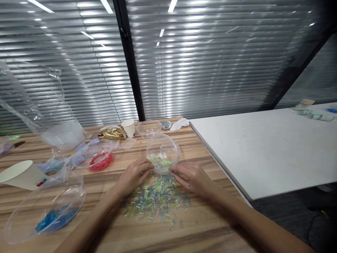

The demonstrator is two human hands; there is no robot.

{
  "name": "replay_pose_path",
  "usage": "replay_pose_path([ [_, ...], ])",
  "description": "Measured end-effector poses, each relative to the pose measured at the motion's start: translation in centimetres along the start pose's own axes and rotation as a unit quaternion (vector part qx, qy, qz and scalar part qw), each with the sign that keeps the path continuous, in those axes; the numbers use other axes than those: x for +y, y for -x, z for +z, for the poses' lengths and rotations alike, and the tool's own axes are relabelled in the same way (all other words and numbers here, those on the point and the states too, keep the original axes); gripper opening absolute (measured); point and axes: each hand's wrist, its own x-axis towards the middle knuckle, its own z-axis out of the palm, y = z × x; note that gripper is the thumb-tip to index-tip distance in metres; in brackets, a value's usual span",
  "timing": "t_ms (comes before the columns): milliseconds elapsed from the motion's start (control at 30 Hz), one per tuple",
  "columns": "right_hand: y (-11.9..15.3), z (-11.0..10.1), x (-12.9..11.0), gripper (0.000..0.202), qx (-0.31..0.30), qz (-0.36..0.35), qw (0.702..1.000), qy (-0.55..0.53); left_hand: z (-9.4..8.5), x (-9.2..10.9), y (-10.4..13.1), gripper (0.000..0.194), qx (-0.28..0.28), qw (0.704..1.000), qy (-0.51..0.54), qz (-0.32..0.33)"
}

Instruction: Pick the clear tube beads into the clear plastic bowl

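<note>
- Basically, our left hand [137,173] and right hand [193,176] pinch a clear round plastic tub [158,144], both nearly closed.
- Tub's tipped just behind loose yellow-green tube beads [161,197], mouth facing us, axis running away.

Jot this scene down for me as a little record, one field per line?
Left hand: at the near edge of a tilted clear bowl
Right hand: at that edge, farther right
Bowl contents: small pale green pieces
Before the bowl: similar loose pieces on the wooden table
Farther left: red pieces, blue pieces
Behind: gold packet
</note>
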Motion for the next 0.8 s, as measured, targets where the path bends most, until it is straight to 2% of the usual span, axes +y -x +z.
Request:
replay_pose_path([
  [600,0.07,0.14,0.01,0.013,0.023,0.004,1.000,-0.003,0.17,-0.18,0.23,0.018,0.008,1.000,0.001,0.014],
  [800,0.13,0.23,0.15,0.013,0.010,0.007,1.000,-0.008,0.06,-0.14,0.16,0.017,0.006,1.000,-0.004,0.011],
])
